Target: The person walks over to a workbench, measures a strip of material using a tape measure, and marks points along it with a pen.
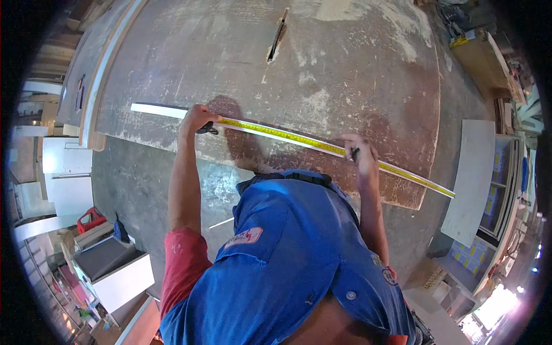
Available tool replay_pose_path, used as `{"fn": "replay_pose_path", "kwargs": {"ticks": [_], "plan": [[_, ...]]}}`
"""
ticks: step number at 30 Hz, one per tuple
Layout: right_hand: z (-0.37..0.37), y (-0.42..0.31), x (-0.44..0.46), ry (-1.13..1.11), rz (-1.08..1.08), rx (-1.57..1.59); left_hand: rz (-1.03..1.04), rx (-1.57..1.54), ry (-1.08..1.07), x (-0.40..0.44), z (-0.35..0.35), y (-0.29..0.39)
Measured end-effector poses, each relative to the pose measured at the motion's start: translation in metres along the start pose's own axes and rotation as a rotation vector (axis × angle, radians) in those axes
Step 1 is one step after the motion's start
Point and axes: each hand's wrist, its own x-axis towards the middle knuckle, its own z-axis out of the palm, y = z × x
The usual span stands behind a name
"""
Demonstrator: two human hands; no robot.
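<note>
A long, narrow white strip (158, 110) lies across the worn brown worktable, and its right end reaches past the table edge. Along the strip runs the yellow blade of a tape measure (287, 135). My left hand (197, 118) is closed on the tape measure's dark case, partly hidden under the fingers, and rests on the strip. Further right, my right hand (363, 154) is closed at the blade, with a small dark object (355, 154) between its fingers; its kind is not clear. The blade continues beyond this hand to the strip's right end.
A dark slot (277, 40) cuts into the worktable (241, 57). A long board (112, 52) lies along its left side. A white panel (468, 184) and a cabinet frame (503, 190) stand right. A white box (123, 282) and a red-handled tool (91, 219) are lower left.
</note>
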Motion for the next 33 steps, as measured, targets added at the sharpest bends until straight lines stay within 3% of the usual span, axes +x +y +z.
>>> {"fn": "replay_pose_path", "kwargs": {"ticks": [4, 8, 12, 15, 17, 20, 29, 33], "plan": [[-0.02, 0.039, 0.003, 0.257, -0.133, -0.04, 0.051, -0.027, 0.026, -0.003, 0.001, 0.0], [-0.024, 0.044, -0.004, 0.297, -0.011, -0.152, 0.063, 0.009, 0.005, 0.004, 0.003, -0.005], [-0.018, 0.064, 0.008, 0.195, -0.013, -0.15, 0.077, 0.019, 0.019, 0.0, 0.0, -0.002], [-0.009, 0.077, 0.016, 0.131, -0.143, -0.194, 0.058, 0.019, 0.008, -0.002, 0.0, 0.001], [-0.005, 0.098, 0.026, 0.005, -0.19, -0.056, 0.032, 0.03, 0.002, -0.001, -0.001, 0.001], [-0.004, 0.115, 0.029, -0.068, -0.112, -0.07, 0.023, 0.046, 0.002, 0.002, 0.0, -0.003], [-0.008, 0.128, 0.028, -0.044, -0.2, 0.003, 0.181, 0.0, 0.025, 0.002, 0.023, -0.007], [-0.008, 0.127, 0.027, -0.031, -0.191, 0.004, 0.168, 0.017, 0.033, -0.028, 0.053, 0.038]]}}
